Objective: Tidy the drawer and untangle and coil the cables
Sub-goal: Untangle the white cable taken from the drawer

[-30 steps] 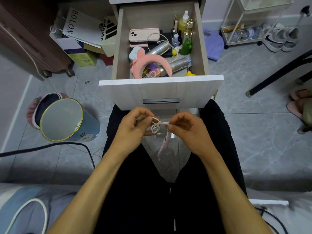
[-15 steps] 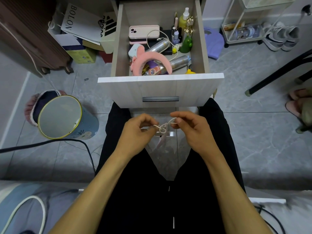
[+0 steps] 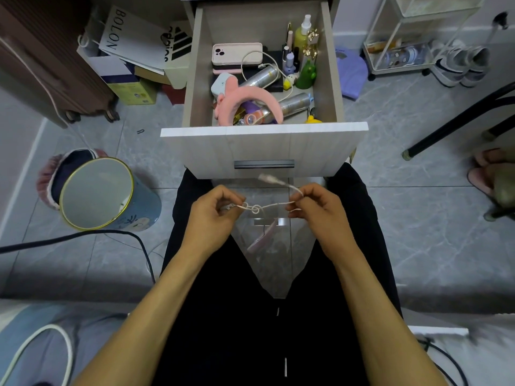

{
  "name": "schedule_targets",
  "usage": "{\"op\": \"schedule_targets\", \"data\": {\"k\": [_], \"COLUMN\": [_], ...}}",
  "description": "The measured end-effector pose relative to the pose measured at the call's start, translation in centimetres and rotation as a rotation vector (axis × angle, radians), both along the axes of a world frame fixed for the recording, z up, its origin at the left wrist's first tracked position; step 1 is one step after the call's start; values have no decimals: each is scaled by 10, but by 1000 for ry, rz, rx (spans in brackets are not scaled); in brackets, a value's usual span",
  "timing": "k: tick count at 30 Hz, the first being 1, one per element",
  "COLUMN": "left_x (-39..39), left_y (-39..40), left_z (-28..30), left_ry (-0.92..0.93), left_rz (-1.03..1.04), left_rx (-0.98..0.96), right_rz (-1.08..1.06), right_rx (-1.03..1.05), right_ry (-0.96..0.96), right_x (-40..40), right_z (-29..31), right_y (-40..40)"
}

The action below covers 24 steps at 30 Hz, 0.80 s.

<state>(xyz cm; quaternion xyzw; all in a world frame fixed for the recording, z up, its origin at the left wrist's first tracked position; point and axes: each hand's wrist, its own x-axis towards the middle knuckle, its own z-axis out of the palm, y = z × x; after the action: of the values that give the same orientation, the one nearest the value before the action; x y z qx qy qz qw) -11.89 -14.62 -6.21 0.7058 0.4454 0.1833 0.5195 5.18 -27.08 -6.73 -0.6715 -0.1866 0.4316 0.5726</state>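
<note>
cable, thin and white, stretches between both hands over the lap, with one small loose knot near the left hand and a plug end sticking up past the right hand. both hands pinch it with curled fingers. open drawer holds one pink phone, one pink headband, two silver cans and several small bottles.

A grey marbled tile floor fills the frame. At left, a blue bin lies tipped on its side, a dark cable curving just below it. Boxes and bags crowd the upper left. A wire rack and pale sneakers stand at upper right, with a purple cloth beside the open drawer at top centre.
</note>
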Motion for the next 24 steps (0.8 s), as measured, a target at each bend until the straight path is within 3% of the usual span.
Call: {"op": "schedule_targets", "data": {"k": [4,7,10,14,21,24], "left_x": [3,5,7,7,1,1], "left_y": [-3,-5,-9,-11,-7,-6], "left_z": [3,11,18,23,21,21], "left_ry": [-35,-79,-162,-261,-246,-184], "left_rz": [-11,-9,1,77,156,55], "left_rx": [45,30,-27,-181,-291,-190], "right_rz": [-157,-47,153,341,213,207], "right_rx": [-87,-192,-185,29,83,28], "right_ry": [217,236,146,150,62,-137], "right_x": [1,1,-7,-21,-21,-18], "right_z": [-2,-6,0,8,8,8], "right_y": [1,3,8,15,13,10]}}
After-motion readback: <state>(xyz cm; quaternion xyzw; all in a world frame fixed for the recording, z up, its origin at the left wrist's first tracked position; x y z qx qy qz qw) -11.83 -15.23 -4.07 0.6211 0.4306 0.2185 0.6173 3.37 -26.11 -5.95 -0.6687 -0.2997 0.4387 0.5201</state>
